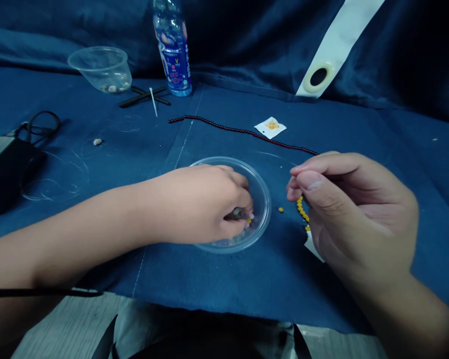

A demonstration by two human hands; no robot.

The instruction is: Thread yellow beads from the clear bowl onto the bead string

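Note:
My left hand [205, 202] reaches into a shallow clear plastic bowl [262, 199] on the blue cloth, fingers pinched over small beads [243, 215] at its bottom. My right hand [353, 209] hovers just right of the bowl, thumb and fingers pinched together on a short strand of yellow beads [303, 212] that hangs below them. One loose yellow bead [280, 209] lies on the cloth between bowl and strand. A white slip [313, 248] shows under my right hand.
A long dark red bead strand [243, 131] crosses the cloth behind the bowl, near a small packet of gold bits [271, 126]. Further back stand a drink bottle [173, 47], a clear cup [102, 68] and dark sticks [144, 95]. A black box [5, 172] sits at left.

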